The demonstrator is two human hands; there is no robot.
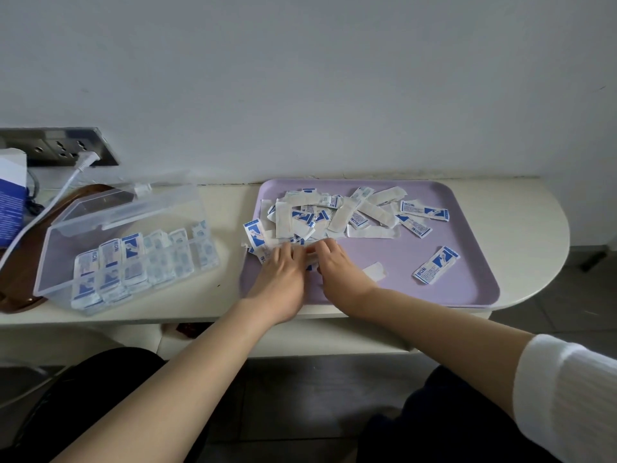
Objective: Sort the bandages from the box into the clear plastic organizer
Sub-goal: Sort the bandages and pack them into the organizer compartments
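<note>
Two bare hands rest side by side on the near left part of a lilac tray (467, 295), at the near edge of a loose pile of bandages (334, 215) in white and blue wrappers. The left hand (283, 267) lies with fingers fairly straight, pressing on the wrappers. The right hand (337, 265) has its fingers bent down onto the pile; whether they pinch a bandage I cannot tell. One stray bandage (435, 265) lies alone on the tray to the right, and a plain white one (375, 271) lies just beside the right wrist. The clear plastic organizer (133, 259) stands on the cream counter (534, 212) left of the tray, apart from it, its lid (110, 208) raised and its compartments holding rows of bandages. Far left stands a blue and white box (11, 195), under a wall socket (60, 147).
</note>
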